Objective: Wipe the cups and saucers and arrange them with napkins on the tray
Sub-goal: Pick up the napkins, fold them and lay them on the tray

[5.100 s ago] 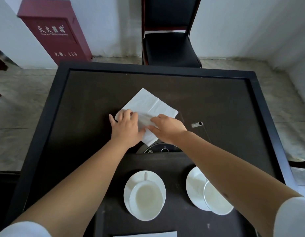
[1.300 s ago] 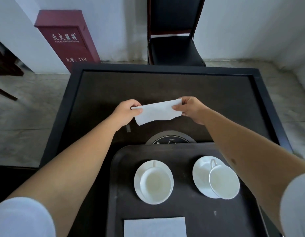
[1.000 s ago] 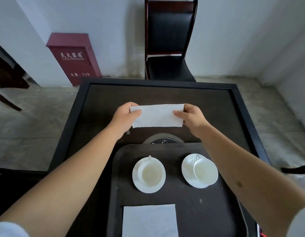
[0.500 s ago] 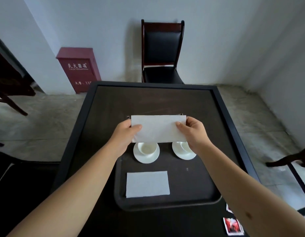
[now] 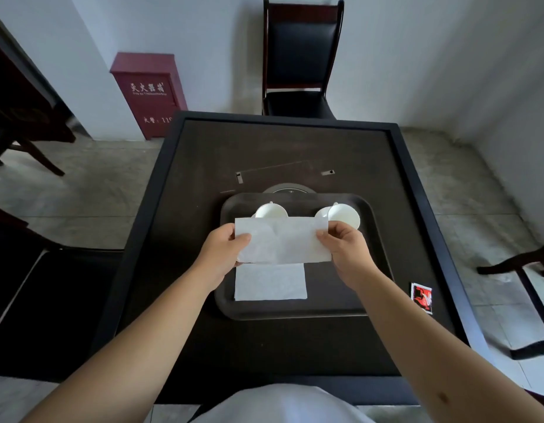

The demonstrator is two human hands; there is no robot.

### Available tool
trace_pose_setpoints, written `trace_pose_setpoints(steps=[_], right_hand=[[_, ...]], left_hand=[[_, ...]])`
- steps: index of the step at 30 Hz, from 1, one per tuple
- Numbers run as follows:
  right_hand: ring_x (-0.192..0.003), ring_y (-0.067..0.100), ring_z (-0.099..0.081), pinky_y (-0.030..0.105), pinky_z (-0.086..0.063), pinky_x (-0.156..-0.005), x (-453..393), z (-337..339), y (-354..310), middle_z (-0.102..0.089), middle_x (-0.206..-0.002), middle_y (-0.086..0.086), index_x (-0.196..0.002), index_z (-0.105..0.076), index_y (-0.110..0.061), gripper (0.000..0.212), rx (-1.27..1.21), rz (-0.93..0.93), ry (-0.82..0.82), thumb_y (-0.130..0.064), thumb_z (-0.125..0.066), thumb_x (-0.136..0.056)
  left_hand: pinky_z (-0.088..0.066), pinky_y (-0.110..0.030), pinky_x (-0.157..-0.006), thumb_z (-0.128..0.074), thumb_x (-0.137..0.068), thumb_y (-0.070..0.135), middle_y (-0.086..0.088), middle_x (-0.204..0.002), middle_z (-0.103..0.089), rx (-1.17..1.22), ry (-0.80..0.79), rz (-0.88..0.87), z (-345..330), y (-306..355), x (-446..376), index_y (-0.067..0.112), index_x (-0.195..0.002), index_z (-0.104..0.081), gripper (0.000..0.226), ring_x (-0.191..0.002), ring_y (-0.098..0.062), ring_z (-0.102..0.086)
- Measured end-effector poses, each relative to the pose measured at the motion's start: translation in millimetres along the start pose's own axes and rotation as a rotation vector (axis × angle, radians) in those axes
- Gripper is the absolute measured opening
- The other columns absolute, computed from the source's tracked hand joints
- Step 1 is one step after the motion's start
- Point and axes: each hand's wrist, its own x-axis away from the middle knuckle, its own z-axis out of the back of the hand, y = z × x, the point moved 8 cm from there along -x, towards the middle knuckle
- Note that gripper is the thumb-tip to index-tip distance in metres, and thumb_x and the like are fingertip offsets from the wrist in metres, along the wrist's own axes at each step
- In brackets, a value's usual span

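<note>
Left hand (image 5: pixel 223 254): pinches the left end of the folded napkin (image 5: pixel 282 241).
Right hand (image 5: pixel 344 248): pinches its right end.
Folded napkin: held flat in the air over the middle of the tray (image 5: pixel 374 270).
Second napkin (image 5: pixel 270 283): lies flat on the tray's near half.
Cups: left cup (image 5: pixel 271 211) and right cup (image 5: pixel 344 215), on saucers along the tray's far edge.
Tray: rests on the dark bench (image 5: pixel 185 209).

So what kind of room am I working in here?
Probably a restaurant or teahouse dining room: a dark square table with a round built-in burner, a padded dining chair against the wall, and a red fire-extinguisher cabinet.
</note>
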Motion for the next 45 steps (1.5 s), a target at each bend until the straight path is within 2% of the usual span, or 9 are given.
trace_pose_setpoints(steps=[6, 12, 18, 24, 30, 34, 38, 42, 45], right_hand=[[-0.088, 0.026, -0.07, 0.048, -0.059, -0.079, -2, -11, 61, -0.074, -0.09, 0.001, -0.087, -0.071, -0.02, 0.007, 0.132, -0.179, 0.039, -0.017, -0.066, -0.09], [-0.079, 0.018, -0.067, 0.031, -0.056, -0.063, -3, -6, 112, -0.071, -0.082, -0.006, -0.081, -0.069, -0.024, 0.009, 0.322, -0.278, 0.123, -0.025, -0.062, -0.087], [-0.078, 0.011, -0.063, 0.024, -0.048, -0.061, -5, -5, 139, -0.068, -0.085, -0.01, -0.089, -0.067, -0.027, 0.006, 0.456, -0.351, 0.108, -0.026, -0.061, -0.091], [-0.083, 0.012, -0.061, 0.025, -0.047, -0.06, -9, -6, 154, -0.067, -0.091, -0.008, -0.099, -0.066, -0.024, 0.011, 0.519, -0.391, 0.08, -0.022, -0.061, -0.09], [-0.083, 0.014, -0.063, 0.03, -0.054, -0.069, -15, -3, 156, -0.068, -0.088, -0.009, -0.095, -0.067, -0.024, 0.008, 0.52, -0.371, 0.092, -0.024, -0.06, -0.091], [-0.079, 0.013, -0.063, 0.033, -0.055, -0.071, -17, -4, 155, -0.068, -0.084, -0.01, -0.09, -0.066, -0.027, 0.006, 0.515, -0.359, 0.104, -0.025, -0.061, -0.091], [-0.08, 0.008, -0.062, 0.033, -0.055, -0.074, -17, -5, 154, -0.067, -0.084, -0.013, -0.098, -0.066, -0.027, 0.012, 0.513, -0.358, 0.112, -0.022, -0.06, -0.089], [-0.078, 0.005, -0.059, 0.025, -0.049, -0.063, -16, -5, 150, -0.065, -0.083, -0.014, -0.102, -0.061, -0.03, 0.019, 0.509, -0.36, 0.107, -0.019, -0.057, -0.086], [-0.074, 0.002, -0.057, 0.015, -0.038, -0.052, -16, -5, 148, -0.065, -0.081, -0.014, -0.107, -0.059, -0.03, 0.025, 0.511, -0.356, 0.103, -0.018, -0.057, -0.086]], left_hand=[[-0.06, -0.037, -0.068, -0.06, -0.093, 0.023, 0.001, -0.095, -0.073, -0.098, 0.013, 0.097, 3, -52, -6, 0.024, -0.096, -0.068, 0.009, -0.09, -0.022, -0.07], [-0.053, -0.037, -0.069, -0.059, -0.09, 0.026, -0.011, -0.094, -0.069, -0.299, 0.008, 0.164, 2, -98, -15, 0.01, -0.096, -0.065, 0.018, -0.084, -0.025, -0.067], [-0.034, -0.032, -0.056, -0.057, -0.089, 0.023, -0.004, -0.071, -0.047, -0.461, 0.034, 0.206, 2, -122, -25, 0.003, -0.076, -0.047, 0.025, -0.062, -0.015, -0.043], [-0.056, -0.038, -0.069, -0.056, -0.093, 0.02, -0.003, -0.084, -0.065, -0.517, 0.078, 0.259, 4, -136, -31, 0.012, -0.09, -0.064, 0.011, -0.072, -0.021, -0.065], [-0.046, -0.026, -0.053, -0.055, -0.092, 0.019, 0.001, -0.081, -0.064, -0.594, 0.127, 0.21, 6, -134, -37, 0.02, -0.084, -0.062, 0.011, -0.065, -0.015, -0.063], [-0.058, -0.032, -0.058, -0.056, -0.093, 0.021, 0.007, -0.082, -0.061, -0.558, 0.18, 0.212, 9, -133, -39, 0.025, -0.085, -0.058, 0.009, -0.063, -0.015, -0.064], [-0.057, -0.03, -0.058, -0.057, -0.091, 0.018, 0.008, -0.087, -0.064, -0.555, 0.207, 0.221, 9, -135, -38, 0.025, -0.09, -0.06, 0.008, -0.068, -0.015, -0.065], [-0.044, -0.018, -0.044, -0.057, -0.09, 0.014, 0.004, -0.093, -0.066, -0.537, 0.227, 0.245, 8, -138, -35, 0.019, -0.103, -0.064, 0.016, -0.063, -0.016, -0.066], [-0.043, -0.018, -0.047, -0.057, -0.09, 0.012, 0.003, -0.095, -0.065, -0.509, 0.225, 0.245, 7, -137, -31, 0.017, -0.12, -0.06, 0.03, -0.066, -0.017, -0.066]])
